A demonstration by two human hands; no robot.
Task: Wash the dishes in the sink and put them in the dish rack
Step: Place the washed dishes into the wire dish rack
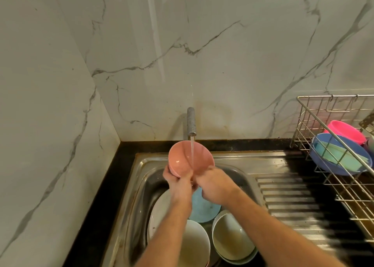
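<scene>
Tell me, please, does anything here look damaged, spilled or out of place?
Nothing is spilled or broken. Only wear shows: brownish stains on the wall behind the tap and rusty marks along the sink back rim. Both hands hold the pink bowl under running water.

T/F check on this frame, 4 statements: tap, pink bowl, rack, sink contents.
1. Water runs from the tap into the pink bowl. True.
2. Only the left hand holds the bowl. False: the right hand is on it too.
3. The dish rack is empty. False: it holds a blue bowl and a bright pink one.
4. More dishes lie in the sink. True.
</scene>
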